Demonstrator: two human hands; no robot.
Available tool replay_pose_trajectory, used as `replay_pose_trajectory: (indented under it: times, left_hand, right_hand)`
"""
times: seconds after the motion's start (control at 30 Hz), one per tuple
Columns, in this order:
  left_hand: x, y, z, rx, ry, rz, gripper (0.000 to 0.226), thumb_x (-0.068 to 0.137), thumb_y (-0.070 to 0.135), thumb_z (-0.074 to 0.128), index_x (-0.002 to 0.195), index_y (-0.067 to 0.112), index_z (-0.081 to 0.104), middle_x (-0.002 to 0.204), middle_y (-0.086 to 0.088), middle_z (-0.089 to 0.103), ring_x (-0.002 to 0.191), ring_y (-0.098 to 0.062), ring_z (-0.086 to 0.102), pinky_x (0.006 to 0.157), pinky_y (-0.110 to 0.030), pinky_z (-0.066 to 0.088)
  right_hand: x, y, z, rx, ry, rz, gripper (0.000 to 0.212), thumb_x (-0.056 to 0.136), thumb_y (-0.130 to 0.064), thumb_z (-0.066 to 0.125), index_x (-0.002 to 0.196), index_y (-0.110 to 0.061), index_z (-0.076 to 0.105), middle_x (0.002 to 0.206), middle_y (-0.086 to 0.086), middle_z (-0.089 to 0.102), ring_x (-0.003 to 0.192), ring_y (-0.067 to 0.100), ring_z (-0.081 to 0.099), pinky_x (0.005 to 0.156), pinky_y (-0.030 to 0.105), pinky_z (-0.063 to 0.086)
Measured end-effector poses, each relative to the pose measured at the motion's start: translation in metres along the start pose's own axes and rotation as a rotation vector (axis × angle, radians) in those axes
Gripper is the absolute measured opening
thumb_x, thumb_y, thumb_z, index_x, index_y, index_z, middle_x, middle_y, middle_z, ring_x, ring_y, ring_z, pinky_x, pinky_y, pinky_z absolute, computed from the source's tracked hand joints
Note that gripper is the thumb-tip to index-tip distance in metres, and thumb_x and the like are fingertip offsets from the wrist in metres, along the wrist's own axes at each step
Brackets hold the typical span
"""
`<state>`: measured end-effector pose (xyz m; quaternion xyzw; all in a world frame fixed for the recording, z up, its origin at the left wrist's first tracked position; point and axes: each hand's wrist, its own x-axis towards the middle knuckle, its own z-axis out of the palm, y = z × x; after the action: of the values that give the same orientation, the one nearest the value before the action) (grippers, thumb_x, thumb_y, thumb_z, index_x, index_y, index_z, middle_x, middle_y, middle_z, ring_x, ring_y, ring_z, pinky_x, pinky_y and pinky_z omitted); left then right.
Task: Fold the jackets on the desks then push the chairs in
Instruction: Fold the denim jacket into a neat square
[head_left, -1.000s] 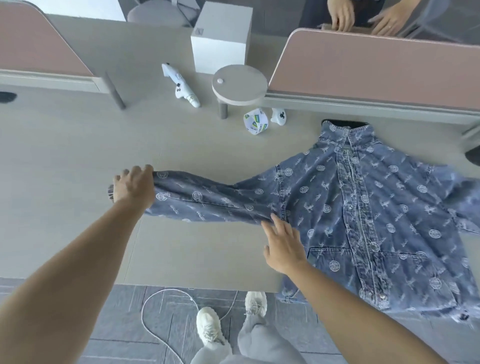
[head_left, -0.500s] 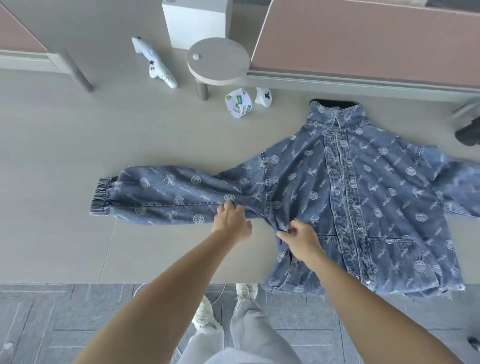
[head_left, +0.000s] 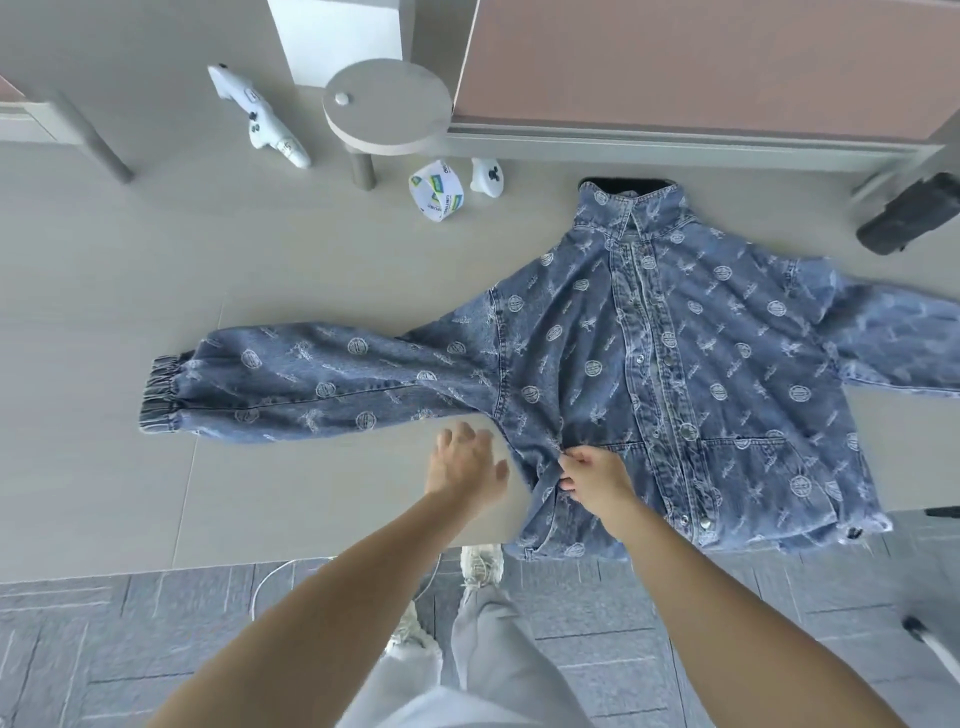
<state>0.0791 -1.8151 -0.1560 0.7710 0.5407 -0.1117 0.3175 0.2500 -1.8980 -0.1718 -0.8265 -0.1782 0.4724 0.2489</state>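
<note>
**Jacket** (head_left: 649, 374). Blue printed denim, lying front up on the desk (head_left: 156, 270), centre to right of frame. The collar points to the top of the frame, at the foot of the partition (head_left: 701, 57). The hem sits at the desk's near edge, seemingly a little over it. The front is fastened. One sleeve (head_left: 322, 384) lies flat toward the left, its elastic cuff at mid-left. The other runs off the right edge.

**Left hand** (head_left: 465, 465). Lower centre. Fingers spread and relaxed, holding nothing, over bare desk just beside the jacket's side and below the sleeve. Whether it touches the desk I cannot tell.

**Right hand** (head_left: 592, 475). Just right of the left hand. Fingers curled, pinching a gather of denim at the jacket's left side, near the hem.

**Sundries, top of frame.** White controller (head_left: 257, 117), round stand (head_left: 387, 106), small printed roll (head_left: 436, 189). A black object (head_left: 914, 218) sits at far right.

**State of task, by my reckoning.** The jacket is laid out flat but no fold has been made: both sleeves are out and the body is at full width. Left to do: bring the sleeves and sides in, double the body, fold any other jackets, then push in the chairs. No chair shows from here, so how they stand cannot be told.
</note>
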Motion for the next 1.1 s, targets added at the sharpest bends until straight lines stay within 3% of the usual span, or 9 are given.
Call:
replay_pose_trajectory:
  times: [0.1, 0.17, 0.3, 0.4, 0.5, 0.6, 0.9, 1.0, 1.1]
  left_hand:
    - [-0.004, 0.024, 0.023, -0.43, -0.162, -0.189, 0.019, 0.094, 0.028, 0.056, 0.09, 0.011, 0.063, 0.085, -0.005, 0.063, 0.078, -0.02, 0.061, 0.057, -0.028, 0.048]
    - [-0.004, 0.03, 0.035, -0.661, -0.272, -0.295, 0.028, 0.092, 0.026, 0.061, 0.067, 0.013, 0.058, 0.058, -0.001, 0.056, 0.06, -0.019, 0.053, 0.052, -0.024, 0.038]
    - [-0.022, 0.03, 0.044, -1.142, -0.551, -0.391, 0.03, 0.091, 0.038, 0.071, 0.079, 0.011, 0.069, 0.066, -0.004, 0.063, 0.058, -0.015, 0.055, 0.057, -0.026, 0.043]
    - [-0.037, 0.033, 0.047, -1.181, -0.742, -0.37, 0.039, 0.084, 0.047, 0.076, 0.093, 0.012, 0.063, 0.069, -0.003, 0.055, 0.059, -0.014, 0.045, 0.048, -0.021, 0.036]
    - [-0.045, 0.041, 0.055, -0.937, -0.659, -0.31, 0.03, 0.082, 0.027, 0.079, 0.097, 0.008, 0.062, 0.062, 0.0, 0.04, 0.051, -0.013, 0.031, 0.049, -0.025, 0.028]
    - [-0.064, 0.048, 0.059, -0.502, -0.504, -0.211, 0.02, 0.086, 0.029, 0.07, 0.086, 0.011, 0.064, 0.066, 0.0, 0.051, 0.057, -0.016, 0.046, 0.058, -0.028, 0.038]
    - [-0.124, 0.055, 0.083, -0.431, -0.168, -0.268, 0.01, 0.092, 0.02, 0.064, 0.097, 0.016, 0.057, 0.083, 0.002, 0.056, 0.069, -0.011, 0.052, 0.057, -0.017, 0.049]
    - [-0.131, 0.061, 0.09, -0.468, -0.11, -0.396, 0.014, 0.088, 0.017, 0.063, 0.102, 0.013, 0.06, 0.085, 0.0, 0.058, 0.077, -0.018, 0.059, 0.071, -0.03, 0.057]
    - [-0.14, 0.065, 0.103, -0.572, -0.088, -0.493, 0.022, 0.086, 0.016, 0.065, 0.108, 0.015, 0.064, 0.096, -0.004, 0.066, 0.088, -0.02, 0.066, 0.073, -0.03, 0.06]
  right_hand:
    - [-0.014, -0.008, 0.002, 0.226, -0.054, 0.075, 0.012, 0.102, -0.015, 0.056, 0.103, -0.01, 0.067, 0.094, 0.008, 0.067, 0.083, 0.016, 0.065, 0.078, 0.033, 0.057]
    - [-0.021, -0.015, 0.001, 0.294, -0.094, 0.095, 0.015, 0.103, -0.015, 0.052, 0.098, -0.011, 0.065, 0.093, 0.006, 0.068, 0.084, 0.016, 0.064, 0.076, 0.032, 0.057]
    - [-0.024, -0.019, -0.014, 0.269, -0.148, 0.067, 0.018, 0.105, -0.015, 0.049, 0.104, -0.007, 0.064, 0.092, 0.006, 0.071, 0.082, 0.017, 0.068, 0.069, 0.03, 0.055]
    - [-0.021, -0.02, -0.025, 0.344, -0.222, 0.063, 0.016, 0.104, -0.01, 0.048, 0.097, -0.007, 0.061, 0.079, 0.006, 0.067, 0.07, 0.018, 0.064, 0.063, 0.031, 0.052]
    - [-0.016, -0.024, -0.029, 0.394, -0.334, 0.076, 0.017, 0.103, -0.004, 0.047, 0.09, -0.01, 0.057, 0.077, 0.006, 0.064, 0.065, 0.018, 0.062, 0.06, 0.033, 0.052]
    - [-0.005, -0.022, -0.032, 0.383, -0.422, 0.066, 0.017, 0.102, -0.001, 0.047, 0.09, -0.012, 0.053, 0.078, 0.007, 0.064, 0.064, 0.018, 0.064, 0.056, 0.032, 0.052]
    - [0.015, -0.034, -0.039, -0.019, -0.346, -0.112, 0.016, 0.099, -0.001, 0.051, 0.111, -0.011, 0.054, 0.12, 0.014, 0.054, 0.097, 0.029, 0.062, 0.056, 0.034, 0.059]
    - [0.01, -0.038, -0.042, -0.338, -0.276, -0.313, 0.018, 0.098, 0.0, 0.049, 0.112, -0.011, 0.051, 0.119, 0.012, 0.056, 0.092, 0.029, 0.066, 0.067, 0.04, 0.059]
    - [-0.003, -0.032, -0.04, -0.92, -0.106, -0.852, 0.025, 0.097, -0.008, 0.054, 0.121, -0.013, 0.049, 0.114, 0.009, 0.058, 0.097, 0.029, 0.058, 0.072, 0.038, 0.048]
